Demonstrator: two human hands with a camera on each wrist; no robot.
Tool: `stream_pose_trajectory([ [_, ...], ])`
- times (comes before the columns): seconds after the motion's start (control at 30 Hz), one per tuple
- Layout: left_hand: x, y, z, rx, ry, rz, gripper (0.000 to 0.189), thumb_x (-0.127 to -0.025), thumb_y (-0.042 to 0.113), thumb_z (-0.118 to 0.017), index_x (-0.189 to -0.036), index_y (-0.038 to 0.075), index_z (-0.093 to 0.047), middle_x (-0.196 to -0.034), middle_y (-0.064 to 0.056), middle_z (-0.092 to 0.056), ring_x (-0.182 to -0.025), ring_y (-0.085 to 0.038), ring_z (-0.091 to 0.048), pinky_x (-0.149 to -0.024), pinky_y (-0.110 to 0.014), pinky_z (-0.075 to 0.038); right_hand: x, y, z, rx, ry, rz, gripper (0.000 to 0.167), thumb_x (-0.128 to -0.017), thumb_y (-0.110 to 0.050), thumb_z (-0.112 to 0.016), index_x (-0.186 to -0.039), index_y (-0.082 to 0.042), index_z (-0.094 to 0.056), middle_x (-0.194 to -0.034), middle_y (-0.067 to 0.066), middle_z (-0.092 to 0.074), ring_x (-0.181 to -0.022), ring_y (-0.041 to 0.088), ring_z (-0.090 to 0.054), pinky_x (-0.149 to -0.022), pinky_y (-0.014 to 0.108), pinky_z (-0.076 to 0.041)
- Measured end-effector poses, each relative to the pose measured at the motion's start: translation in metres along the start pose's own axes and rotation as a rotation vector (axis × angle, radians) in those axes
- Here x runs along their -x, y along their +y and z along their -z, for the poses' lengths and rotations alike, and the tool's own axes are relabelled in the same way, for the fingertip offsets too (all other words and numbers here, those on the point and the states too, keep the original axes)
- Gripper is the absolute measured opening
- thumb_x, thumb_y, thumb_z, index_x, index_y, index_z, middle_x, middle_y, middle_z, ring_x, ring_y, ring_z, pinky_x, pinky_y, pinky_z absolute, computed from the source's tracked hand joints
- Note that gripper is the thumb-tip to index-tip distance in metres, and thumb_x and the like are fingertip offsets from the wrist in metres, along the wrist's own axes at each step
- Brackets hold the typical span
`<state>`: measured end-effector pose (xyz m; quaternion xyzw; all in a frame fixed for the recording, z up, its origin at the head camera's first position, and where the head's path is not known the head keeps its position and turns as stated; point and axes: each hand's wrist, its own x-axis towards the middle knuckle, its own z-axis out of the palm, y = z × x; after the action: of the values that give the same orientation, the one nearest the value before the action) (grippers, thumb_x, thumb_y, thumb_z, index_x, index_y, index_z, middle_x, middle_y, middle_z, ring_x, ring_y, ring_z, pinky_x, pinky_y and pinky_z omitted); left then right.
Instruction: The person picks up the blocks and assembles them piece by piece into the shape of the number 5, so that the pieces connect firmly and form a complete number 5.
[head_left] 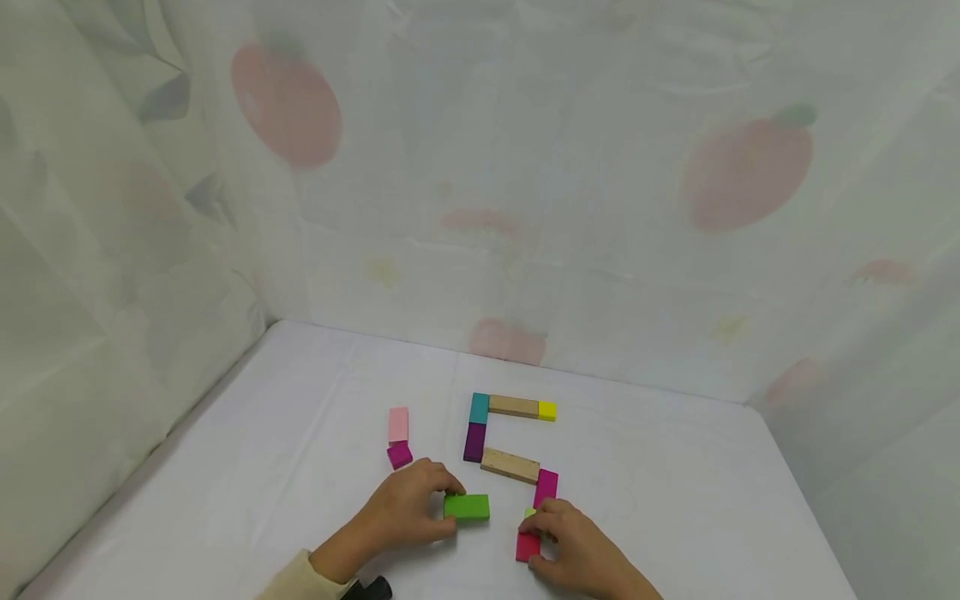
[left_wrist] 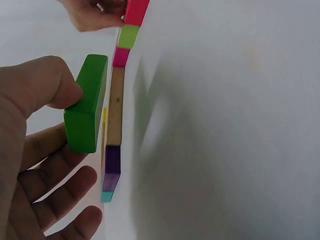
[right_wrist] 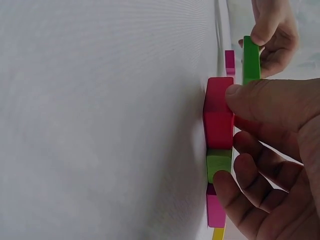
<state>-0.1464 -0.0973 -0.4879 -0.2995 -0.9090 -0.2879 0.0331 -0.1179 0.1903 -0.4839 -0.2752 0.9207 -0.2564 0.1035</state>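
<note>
My left hand (head_left: 408,506) pinches a green block (head_left: 468,507) between thumb and fingers. In the left wrist view that green block (left_wrist: 87,105) is held up off the table. My right hand (head_left: 577,550) grips a red block (head_left: 528,547), its thumb against one side in the right wrist view. The red block (right_wrist: 218,125) lies end to end with a light green block (right_wrist: 219,166), which the fingers partly hide in the head view. Beyond it a magenta block (head_left: 547,487) continues the row toward a wooden block (head_left: 510,465).
Farther along the same bent line lie purple (head_left: 474,442), teal (head_left: 479,408), wooden (head_left: 513,406) and yellow (head_left: 547,411) blocks. Left of the line are a pink block (head_left: 398,425) and a small magenta block (head_left: 400,454). A patterned curtain (head_left: 585,275) borders the white table (head_left: 675,500).
</note>
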Motion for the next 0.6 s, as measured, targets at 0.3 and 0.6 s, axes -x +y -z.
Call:
stream_pose_trajectory([
  [0.3,-0.003,0.009,-0.015,0.031,-0.098,-0.048,0.025,-0.074,0.029,-0.075,-0.098,0.027,-0.071,-0.091,0.021,-0.062,-0.09,0.003,-0.051,-0.077,-0.019,-0.049,-0.001,-0.001,0.0,-0.007,-0.004,-0.018,0.029,-0.078,-0.033,-0.077,-0.105,-0.024,-0.069,-0.099,-0.014,-0.06,-0.088,0.0,-0.049,-0.079,0.021,-0.053],
  [0.6,-0.007,0.016,-0.023,0.043,-0.151,-0.044,0.024,-0.075,0.031,-0.075,-0.098,0.027,-0.072,-0.091,0.022,-0.063,-0.088,0.004,-0.051,-0.074,-0.017,-0.048,-0.002,0.001,-0.002,0.005,0.019,0.029,0.027,-0.079,-0.03,-0.077,-0.104,-0.021,-0.07,-0.093,-0.014,-0.058,-0.084,-0.001,-0.048,-0.074,0.018,-0.05],
])
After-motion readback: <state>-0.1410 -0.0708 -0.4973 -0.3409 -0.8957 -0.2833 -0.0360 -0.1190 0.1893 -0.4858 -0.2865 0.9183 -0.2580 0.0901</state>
